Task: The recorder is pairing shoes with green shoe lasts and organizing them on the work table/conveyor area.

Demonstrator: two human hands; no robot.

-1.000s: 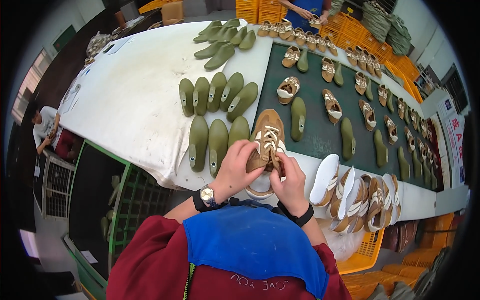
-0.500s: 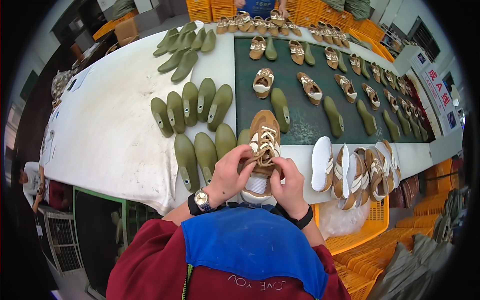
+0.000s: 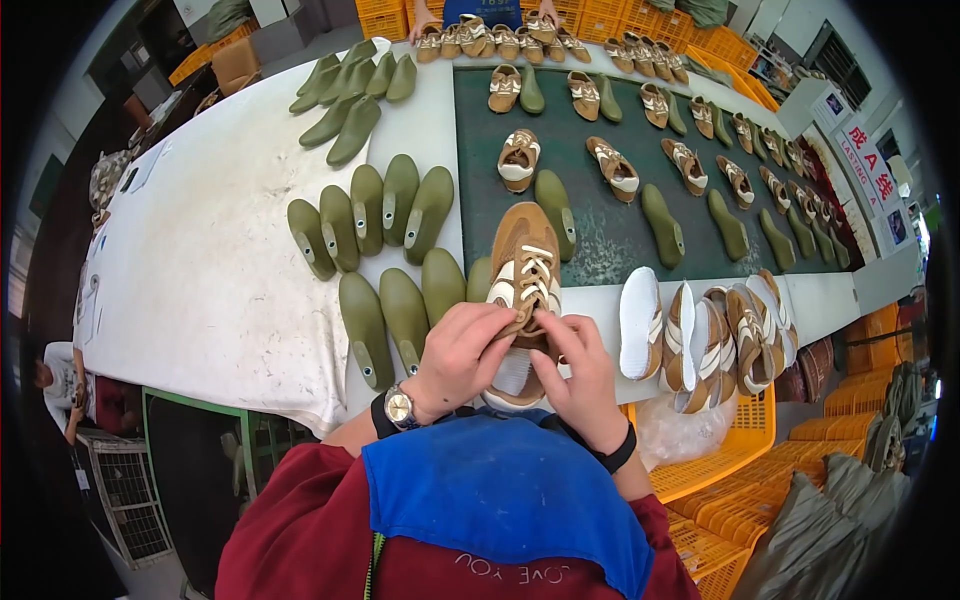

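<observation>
In front of me a tan and white sneaker (image 3: 524, 250) points its toe away, with cream laces crossed over its front and a white lining showing at the heel opening. My left hand (image 3: 462, 355) is closed, its fingers pinching the sneaker where the laces end. Opposite it, my right hand (image 3: 582, 375) bends its index finger onto the same spot, the thumb lower by the opening. The fingertips cover the lace ends. Green shoe lasts (image 3: 405, 318) stand just left of the sneaker, and another green last (image 3: 555, 212) lies beyond it.
A dark green conveyor belt (image 3: 600, 235) carries rows of sneakers and lasts. Sneakers with white soles (image 3: 640, 325) stand on the right, above a yellow crate (image 3: 735, 465) with plastic bags. A white cloth (image 3: 220, 260) covers the table's left. Another person's hand (image 3: 425, 20) is at the far edge.
Both hands have shifted together at the sneaker's opening, and the tan lace loops seen between the fingers are now mostly hidden. The sneaker's toe has tilted slightly to the left.
</observation>
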